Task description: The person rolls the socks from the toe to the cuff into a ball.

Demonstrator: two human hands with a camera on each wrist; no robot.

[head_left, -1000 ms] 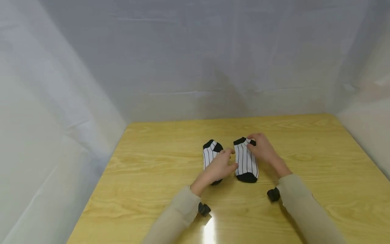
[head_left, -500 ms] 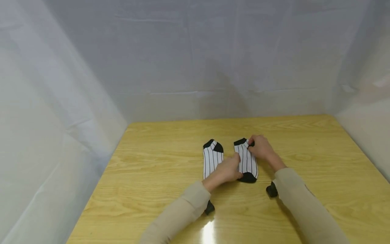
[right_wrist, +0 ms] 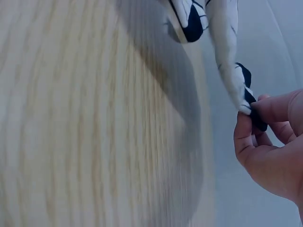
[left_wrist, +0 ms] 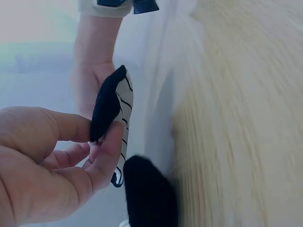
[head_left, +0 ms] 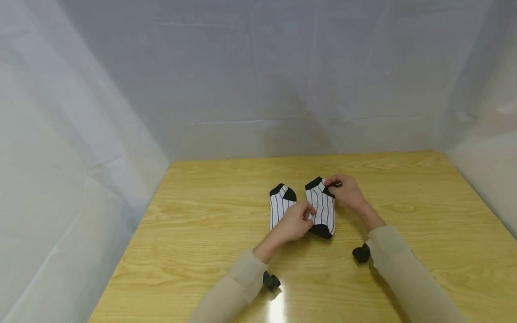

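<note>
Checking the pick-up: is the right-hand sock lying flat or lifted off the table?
Lifted: both hands pinch the right sock at its ends, and the wrist views show it hanging above the table.

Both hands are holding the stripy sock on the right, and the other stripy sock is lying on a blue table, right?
Not quite: the table is yellowish wood, not blue, as the head view shows. The rest holds: the left hand and right hand both hold the right sock, and the other sock lies on the table.
</note>
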